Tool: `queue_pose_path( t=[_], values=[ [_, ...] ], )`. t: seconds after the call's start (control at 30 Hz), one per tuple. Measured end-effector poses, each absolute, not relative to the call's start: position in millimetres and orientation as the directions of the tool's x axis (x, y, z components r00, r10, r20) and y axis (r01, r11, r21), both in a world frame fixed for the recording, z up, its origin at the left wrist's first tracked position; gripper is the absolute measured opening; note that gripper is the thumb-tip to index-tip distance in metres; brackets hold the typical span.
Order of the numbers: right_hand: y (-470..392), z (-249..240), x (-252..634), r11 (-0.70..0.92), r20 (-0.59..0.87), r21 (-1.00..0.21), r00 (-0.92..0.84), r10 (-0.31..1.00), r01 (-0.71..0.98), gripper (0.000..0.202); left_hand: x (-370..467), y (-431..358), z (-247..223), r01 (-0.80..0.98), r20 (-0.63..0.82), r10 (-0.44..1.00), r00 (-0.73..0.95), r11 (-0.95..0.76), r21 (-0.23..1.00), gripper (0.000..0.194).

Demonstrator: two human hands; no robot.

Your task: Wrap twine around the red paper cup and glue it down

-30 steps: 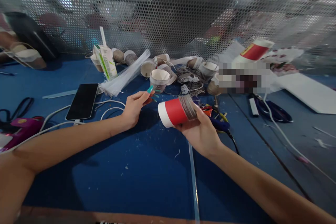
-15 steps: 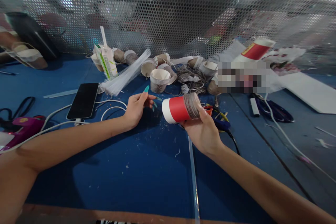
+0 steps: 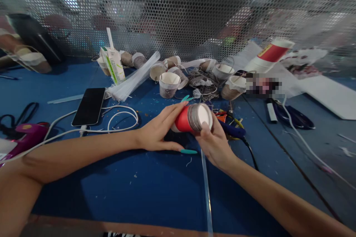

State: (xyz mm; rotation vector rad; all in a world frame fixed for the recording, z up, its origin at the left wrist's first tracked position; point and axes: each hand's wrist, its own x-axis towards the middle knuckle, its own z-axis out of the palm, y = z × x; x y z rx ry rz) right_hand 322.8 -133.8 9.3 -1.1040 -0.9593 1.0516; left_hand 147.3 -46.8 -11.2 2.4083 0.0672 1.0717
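Observation:
My right hand (image 3: 217,144) grips a red-and-white paper cup (image 3: 182,120) that lies on its side above the table. Grey-brown cord (image 3: 194,116) is wound round the end nearer that hand. A white round end face shows there, with my right thumb against its edge. At the cup's other end is my left hand (image 3: 160,127), its fingers stretched along the far side and its thumb apart below. The left fingers partly cover the red part. Beyond the hands stands a small white cup (image 3: 169,87) wrapped in cord.
Behind lie several cord-wrapped cups, a tangle of cord (image 3: 204,83) and white translucent strips (image 3: 133,79). A phone (image 3: 89,106) with a white cable and a purple glue gun (image 3: 30,133) are left. Blue-handled pliers (image 3: 232,129) and scissors (image 3: 294,116) are right. A perforated metal screen (image 3: 178,14) stands behind.
My left hand has moved right to the cup, its fingers now along the far side. My right hand has turned the cup so its cord-wound end faces me more.

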Motion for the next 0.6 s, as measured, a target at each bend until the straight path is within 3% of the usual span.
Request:
queue_pose_path(
  t=[0.23,0.4,0.5,0.6],
  values=[
    [-136,14,318,0.135,0.111,-0.969,0.125,0.986,-0.205,0.081,155,-40,-20,-0.043,0.673,0.4,0.622,-0.841,0.54,0.102],
    [-135,22,316,0.09,0.064,-0.97,0.117,0.991,-0.227,0.068,152,-41,-17,-0.117,0.641,0.618,0.455,-0.672,0.731,0.084],
    [-135,21,318,0.133,0.104,-0.987,0.259,0.96,-0.095,0.051,153,-38,-18,-0.255,0.52,0.722,0.457,-0.454,0.854,0.071],
    [-134,19,322,0.226,0.271,-0.962,0.413,0.87,0.154,0.035,154,-33,-18,-0.373,0.412,0.772,0.484,-0.244,0.895,0.066]
  ],
)
